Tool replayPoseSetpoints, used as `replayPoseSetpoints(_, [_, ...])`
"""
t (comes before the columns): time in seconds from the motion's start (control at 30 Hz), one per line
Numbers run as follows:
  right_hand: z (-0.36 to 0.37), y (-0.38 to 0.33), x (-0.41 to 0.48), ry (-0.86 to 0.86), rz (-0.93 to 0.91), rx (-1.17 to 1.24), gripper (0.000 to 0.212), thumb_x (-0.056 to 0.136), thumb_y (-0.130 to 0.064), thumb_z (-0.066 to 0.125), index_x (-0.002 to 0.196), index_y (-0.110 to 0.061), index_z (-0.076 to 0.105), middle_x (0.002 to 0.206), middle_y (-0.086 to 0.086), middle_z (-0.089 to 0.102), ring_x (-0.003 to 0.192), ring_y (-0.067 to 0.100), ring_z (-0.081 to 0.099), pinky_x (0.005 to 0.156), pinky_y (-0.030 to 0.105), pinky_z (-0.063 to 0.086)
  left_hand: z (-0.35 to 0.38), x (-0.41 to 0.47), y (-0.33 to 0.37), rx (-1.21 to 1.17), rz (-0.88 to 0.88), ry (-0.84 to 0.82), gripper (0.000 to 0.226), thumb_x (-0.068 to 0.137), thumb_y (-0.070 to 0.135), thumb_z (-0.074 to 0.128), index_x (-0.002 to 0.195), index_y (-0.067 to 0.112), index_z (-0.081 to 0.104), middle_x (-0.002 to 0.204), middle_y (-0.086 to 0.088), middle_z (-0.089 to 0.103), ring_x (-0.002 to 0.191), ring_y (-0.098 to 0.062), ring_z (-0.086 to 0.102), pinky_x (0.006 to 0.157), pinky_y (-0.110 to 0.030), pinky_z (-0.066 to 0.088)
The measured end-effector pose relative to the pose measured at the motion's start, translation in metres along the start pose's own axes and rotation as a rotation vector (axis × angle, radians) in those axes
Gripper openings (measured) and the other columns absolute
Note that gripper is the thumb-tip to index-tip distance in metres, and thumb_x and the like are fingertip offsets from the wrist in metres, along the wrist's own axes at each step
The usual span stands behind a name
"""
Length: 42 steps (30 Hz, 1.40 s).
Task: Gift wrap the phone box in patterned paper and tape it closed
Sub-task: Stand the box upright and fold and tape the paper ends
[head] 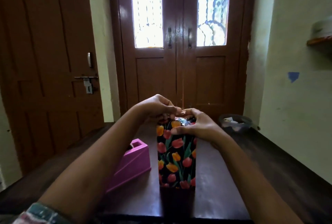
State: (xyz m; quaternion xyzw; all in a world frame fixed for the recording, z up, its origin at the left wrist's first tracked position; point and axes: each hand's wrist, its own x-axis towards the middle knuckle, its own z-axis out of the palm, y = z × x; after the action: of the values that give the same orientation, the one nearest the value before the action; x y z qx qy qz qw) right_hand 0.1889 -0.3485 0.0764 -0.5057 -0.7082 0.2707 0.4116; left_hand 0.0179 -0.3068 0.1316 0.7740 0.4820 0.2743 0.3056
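In the head view, the only one we have, the box (177, 159) stands on its short end in the middle of the dark table (224, 178), already covered down its front face in black paper (170, 169) printed with red and orange tulips. We judge it is stood up this way so that its top end, the part yet to be closed, faces the hands. The right hand (197, 126) grips that top end, thumb laid flat across the front face and fingers curled over the far side, which steadies the tall box against tipping and seems to hold the folded flaps down. The left hand (156, 108) comes in from the other side, fingers curled and fingertips pinched together just above the top end, where a small shiny strip of tape (180, 120) catches the light; we take it to be pinching that strip to lay it over the fold, though the contact itself is blurred. The pink tape dispenser (132, 162) sits just beside the box on its left, near the hand that fetches strips. A dark tub (235, 121) rests at the table's far right, well apart, and a brown double door (177, 72) stands behind. We judge the wrapping nearly done, with this end being sealed
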Motion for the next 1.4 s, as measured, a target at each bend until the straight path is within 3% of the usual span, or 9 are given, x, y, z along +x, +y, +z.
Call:
replayPoseSetpoints(0.2, [0.005,0.005,0.005,0.034,0.029,-0.05,0.133,0.028,-0.068,0.079,0.142,-0.029,0.023,0.128,0.004,0.043,0.12,0.022,0.045,0.099,0.041,0.046,-0.004,0.009,0.003,0.095,-0.04,-0.085,0.025,0.077,0.039,0.072,0.071,0.015,0.066,0.061,0.006,0.063,0.051,-0.004,0.055,0.056,-0.021,0.044])
replayPoseSetpoints(0.53, [0.011,-0.005,0.0,0.048,-0.024,-0.145,0.126,0.052,-0.049,0.085,0.148,-0.019,0.01,0.141,0.009,0.036,0.132,0.023,0.031,0.108,0.039,0.034,-0.001,0.018,0.031,0.496,-0.21,-0.165,0.026,0.084,0.036,0.066,0.077,0.012,0.063,0.063,0.003,0.058,0.04,-0.004,0.046,0.038,-0.015,0.034])
replayPoseSetpoints(0.7, [0.008,-0.009,-0.004,0.037,-0.041,-0.21,0.122,0.056,-0.045,0.084,0.149,-0.012,0.011,0.143,0.007,0.037,0.133,0.022,0.029,0.109,0.037,0.032,0.001,0.023,0.036,0.811,-0.415,-0.156,0.059,0.076,0.068,0.053,0.081,0.009,0.057,0.059,0.002,0.052,0.047,-0.008,0.046,0.045,-0.017,0.036])
replayPoseSetpoints(0.8, [0.003,-0.006,-0.01,0.027,-0.045,-0.213,0.119,0.057,-0.045,0.083,0.148,-0.012,0.013,0.142,0.007,0.037,0.134,0.023,0.028,0.109,0.041,0.032,-0.002,0.017,0.02,0.648,-0.515,-0.241,0.076,0.063,0.08,0.048,0.089,0.009,0.056,0.062,0.001,0.05,0.048,-0.008,0.042,0.044,-0.017,0.033])
replayPoseSetpoints(0.93, [0.004,-0.008,-0.01,0.015,-0.073,-0.222,0.108,0.062,-0.044,0.081,0.146,-0.015,0.02,0.138,0.004,0.039,0.131,0.021,0.031,0.108,0.04,0.034,-0.002,0.009,-0.018,0.226,-0.475,-0.265,0.123,0.025,0.094,0.05,0.109,0.005,0.063,0.093,-0.011,0.065,0.073,-0.022,0.059,0.065,-0.027,0.046])
replayPoseSetpoints(1.03, [0.007,-0.009,-0.006,0.006,-0.093,-0.239,0.101,0.064,-0.046,0.079,0.144,-0.017,0.026,0.133,0.002,0.041,0.129,0.018,0.03,0.107,0.035,0.033,0.004,0.0,-0.023,0.042,-0.418,-0.133,0.082,0.068,0.078,0.052,0.106,0.006,0.061,0.106,-0.017,0.068,0.098,-0.034,0.064,0.089,-0.041,0.05])
replayPoseSetpoints(1.2, [0.005,-0.003,-0.001,-0.022,-0.083,-0.314,0.083,0.07,-0.051,0.072,0.139,-0.023,0.036,0.125,0.0,0.038,0.118,0.011,0.027,0.097,0.031,0.034,0.006,-0.006,-0.034,-0.113,-0.185,0.197,0.011,0.095,0.023,0.052,0.1,0.013,0.054,0.086,-0.006,0.057,0.067,-0.012,0.054,0.051,-0.019,0.045])
replayPoseSetpoints(1.3, [0.005,0.002,0.003,-0.031,-0.085,-0.381,0.074,0.075,-0.058,0.064,0.136,-0.026,0.039,0.113,-0.004,0.031,0.118,0.013,0.027,0.096,0.032,0.037,0.007,-0.015,-0.04,-0.085,0.13,0.209,0.01,0.092,0.021,0.054,0.1,0.022,0.061,0.102,0.001,0.06,0.086,-0.01,0.06,0.069,-0.022,0.052])
replayPoseSetpoints(1.4, [0.006,0.003,0.004,0.008,-0.118,-0.485,0.073,0.076,-0.063,0.057,0.135,-0.023,0.043,0.112,-0.004,0.03,0.112,0.01,0.029,0.092,0.028,0.04,0.017,-0.023,-0.042,0.036,0.247,0.12,0.021,0.093,0.028,0.052,0.109,0.024,0.065,0.104,0.006,0.066,0.092,-0.006,0.064,0.074,-0.023,0.055])
